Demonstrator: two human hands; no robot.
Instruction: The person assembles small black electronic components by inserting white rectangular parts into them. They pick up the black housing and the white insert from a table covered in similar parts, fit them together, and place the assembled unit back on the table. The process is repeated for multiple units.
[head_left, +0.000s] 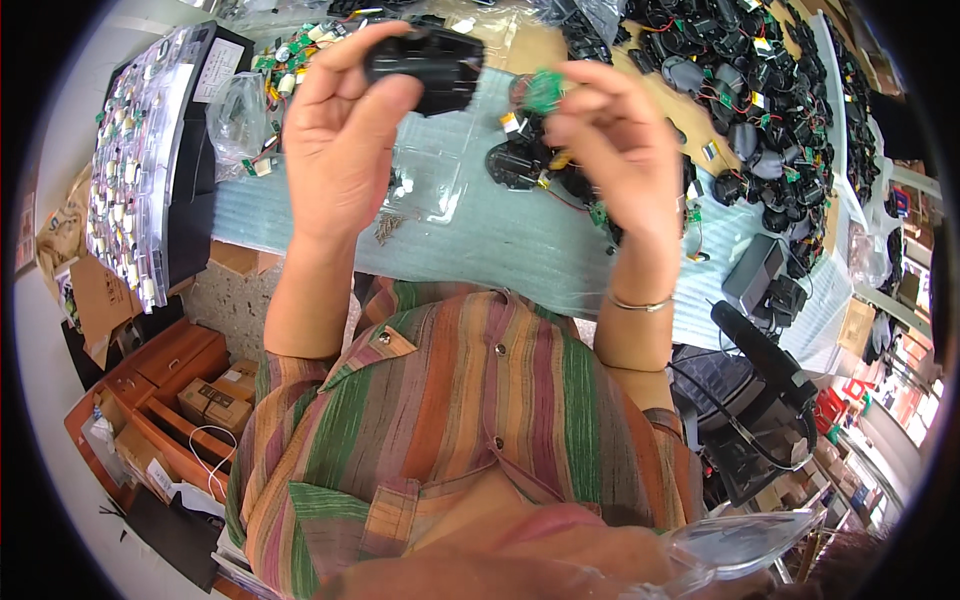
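cluttered bench [520,240]; tray [135,170] holds small parts.

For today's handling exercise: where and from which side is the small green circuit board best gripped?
Probably by its bare outer edges, pinched between thumb and fingertips from the right, as the right hand holds the green circuit board now. It is thin and flat, and this leaves its left side free toward the black housing in the left hand.

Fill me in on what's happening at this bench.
A person in a striped shirt holds a black plastic housing up in the left hand and a small green circuit board in the right hand, close beside it. Below, the foam-covered bench carries loose screws and many more black housings.
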